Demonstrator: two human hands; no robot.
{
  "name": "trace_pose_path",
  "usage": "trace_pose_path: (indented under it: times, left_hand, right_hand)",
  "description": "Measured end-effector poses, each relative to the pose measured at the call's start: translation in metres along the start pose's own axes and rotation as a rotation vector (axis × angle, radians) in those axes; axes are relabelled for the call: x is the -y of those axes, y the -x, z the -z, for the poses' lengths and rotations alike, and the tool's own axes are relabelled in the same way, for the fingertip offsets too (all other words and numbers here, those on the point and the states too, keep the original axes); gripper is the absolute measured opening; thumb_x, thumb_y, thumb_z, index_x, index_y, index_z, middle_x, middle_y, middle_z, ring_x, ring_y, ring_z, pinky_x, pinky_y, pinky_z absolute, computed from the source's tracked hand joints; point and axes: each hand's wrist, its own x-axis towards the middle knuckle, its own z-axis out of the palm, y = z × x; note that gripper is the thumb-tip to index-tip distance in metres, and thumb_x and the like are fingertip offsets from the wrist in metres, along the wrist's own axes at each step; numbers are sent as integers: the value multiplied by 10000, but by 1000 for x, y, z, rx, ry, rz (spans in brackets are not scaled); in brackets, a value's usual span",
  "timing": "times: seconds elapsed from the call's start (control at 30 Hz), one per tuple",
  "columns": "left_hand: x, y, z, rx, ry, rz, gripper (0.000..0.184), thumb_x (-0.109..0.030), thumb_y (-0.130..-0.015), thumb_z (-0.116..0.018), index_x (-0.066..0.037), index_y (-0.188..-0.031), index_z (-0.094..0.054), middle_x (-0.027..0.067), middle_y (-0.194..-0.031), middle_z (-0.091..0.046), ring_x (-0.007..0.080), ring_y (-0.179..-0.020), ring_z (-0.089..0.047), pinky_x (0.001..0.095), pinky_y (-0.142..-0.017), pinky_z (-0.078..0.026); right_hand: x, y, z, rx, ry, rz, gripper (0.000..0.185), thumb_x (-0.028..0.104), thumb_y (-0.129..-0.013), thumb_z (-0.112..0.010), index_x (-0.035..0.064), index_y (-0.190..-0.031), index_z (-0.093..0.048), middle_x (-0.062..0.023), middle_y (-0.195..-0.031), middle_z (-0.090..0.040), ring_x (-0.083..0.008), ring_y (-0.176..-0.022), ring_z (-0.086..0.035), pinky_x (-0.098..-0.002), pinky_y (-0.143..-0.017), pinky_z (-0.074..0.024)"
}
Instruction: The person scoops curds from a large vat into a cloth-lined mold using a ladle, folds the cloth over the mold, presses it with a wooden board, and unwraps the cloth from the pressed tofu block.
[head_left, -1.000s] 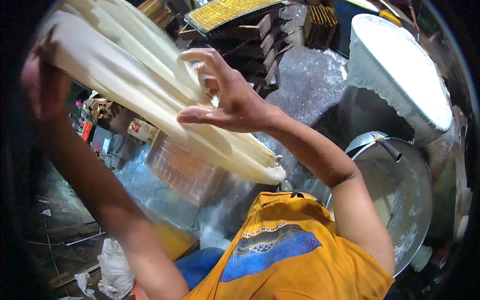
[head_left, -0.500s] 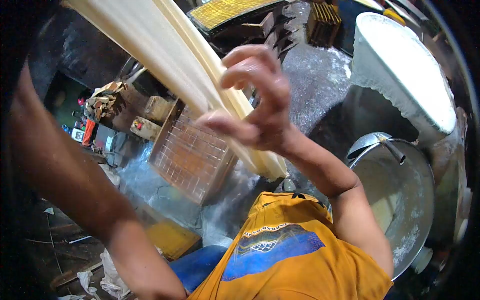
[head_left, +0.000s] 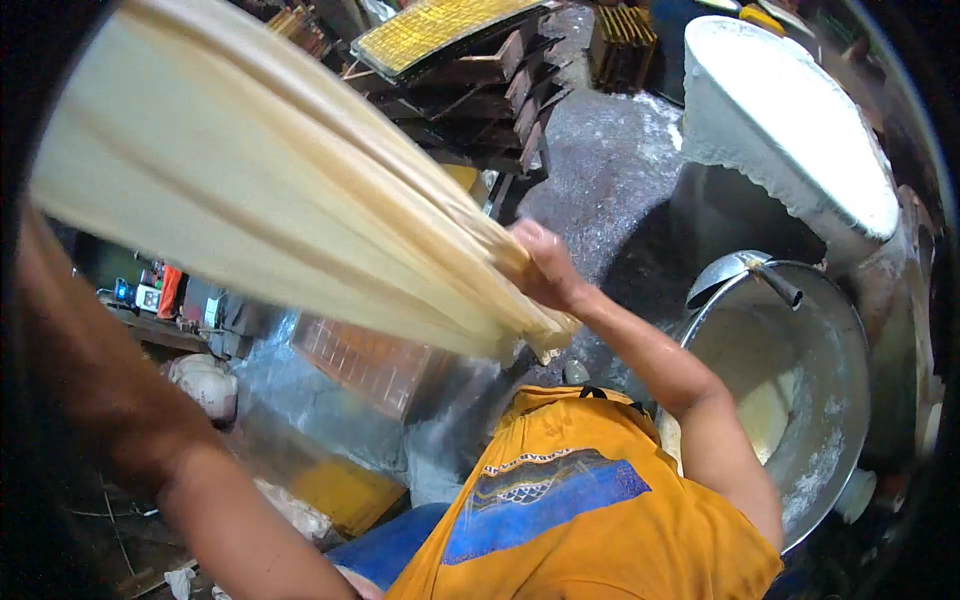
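Observation:
A long cream cloth point(head_left: 270, 200) stretches from the upper left down to the middle. It fans out wide at the far end and gathers into folds near my body. My right hand point(head_left: 545, 260) is closed around the gathered folds near the lower end, whose bunched tip point(head_left: 548, 345) hangs just below it. My left arm point(head_left: 110, 410) reaches up along the left edge. The left hand itself lies out of sight, past the dark edge or behind the cloth.
On the right stand a large metal pot point(head_left: 850, 370) with a ladle point(head_left: 730, 275) on its rim and a tub point(head_left: 720, 120) heaped with white material. Stacked wooden frames point(head_left: 500, 110) and a yellow panel point(head_left: 440, 35) are ahead. A gridded tray point(head_left: 360, 360) lies beneath the cloth.
The cloth has spread out much wider and swung across the left side. My right hand, previously with curled, parted fingers beside the cloth, has come down and closed on its folds.

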Motion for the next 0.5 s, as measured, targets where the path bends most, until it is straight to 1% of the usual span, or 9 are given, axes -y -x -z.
trace_pose_path:
  times: [0.03,0.17,0.23,0.27,0.33,0.4,0.43,0.47,0.5]
  left_hand:
    - [8,9,15,-11,-20,41,462,-343,-946,-497,52,-1182,-542,194,-1183,-559,290,-986,-587,450,-868,-486]
    - [31,48,66,-54,-80,189,467,-348,-945,-501,47,-1192,-536,187,-1180,-562,285,-993,-586,440,-869,-484]
    - [42,67,99,-85,-107,264,469,-350,-945,-503,44,-1197,-533,183,-1179,-563,282,-997,-586,434,-870,-483]
    - [43,82,112,-109,-120,301,471,-351,-944,-504,43,-1200,-531,182,-1178,-564,280,-999,-586,432,-870,-483]
    - [47,108,148,-155,-153,385,473,-354,-944,-505,40,-1205,-528,178,-1176,-566,278,-1003,-585,426,-871,-482]
    - [46,129,176,-200,-173,448,476,-356,-944,-507,38,-1210,-525,175,-1175,-567,275,-1006,-585,421,-872,-481]
    - [44,142,191,-226,-186,483,477,-357,-943,-508,36,-1213,-523,173,-1174,-568,273,-1008,-585,419,-872,-480]
    - [42,154,207,-257,-199,514,479,-359,-943,-509,35,-1216,-521,171,-1174,-569,272,-1010,-584,416,-873,-480]
    - [38,166,222,-287,-210,547,480,-360,-943,-510,34,-1218,-520,170,-1173,-570,271,-1012,-584,413,-873,-479]
  right_hand:
    - [-6,22,-4,18,42,-79,185,135,-731,-631,87,-905,-592,-136,-808,-559,-354,-830,-575,-440,-716,-489]
    - [-148,141,-41,202,321,-233,255,98,-645,-675,90,-889,-600,-111,-849,-589,-352,-861,-577,-432,-734,-488]
    - [-166,154,-33,179,216,-420,253,71,-640,-661,83,-890,-622,-143,-870,-622,-362,-866,-603,-424,-758,-495]
    - [-174,149,-24,142,89,-465,236,68,-659,-643,79,-894,-631,-149,-881,-635,-360,-867,-615,-422,-768,-498]
    - [-201,121,-8,20,160,-375,220,78,-699,-626,48,-916,-647,-154,-893,-651,-336,-864,-635,-404,-789,-503]
    - [-211,77,25,-255,48,-410,234,162,-773,-589,18,-948,-649,-159,-929,-663,-326,-884,-641,-394,-797,-504]
    - [-265,67,31,-326,336,-124,304,255,-832,-534,5,-960,-649,-172,-940,-664,-327,-896,-644,-394,-800,-503]
    - [-227,28,66,-328,4,-312,334,24,-668,-643,16,-1001,-626,-114,-907,-656,-252,-874,-628,-337,-824,-486]
    - [-204,-3,97,-307,173,-193,304,77,-710,-628,25,-1009,-632,-119,-933,-650,-258,-881,-625,-347,-824,-487]
